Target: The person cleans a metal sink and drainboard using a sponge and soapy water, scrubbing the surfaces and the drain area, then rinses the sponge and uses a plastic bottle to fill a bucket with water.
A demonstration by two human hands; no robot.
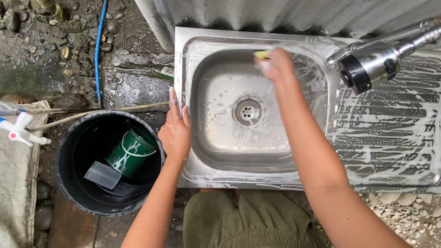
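Your olive-green corduroy shorts (250,220) are closest to the camera, at the bottom edge, and both your bare forearms reach forward from there. Your right hand (275,64) is closed around a small yellow sponge (262,54) and presses it on the far wall of the soapy stainless-steel sink (220,156); the hand is blurred, so it seems to be scrubbing. Your left hand (175,128) holds nothing: it lies flat, fingers stretched, on the left rim of the sink.

White foam streaks cover the basin walls, the rim and the ribbed draining board to the right of the sponge, so I judge that the soaping is mostly done and the rinsing is left. Below the sponge, the round drain (248,111) is open. Right of your grip hangs the chrome spray tap (367,69); I see no water from it. Beside your left hand stands a black round bucket (69,183) with a green cup (131,151) inside.
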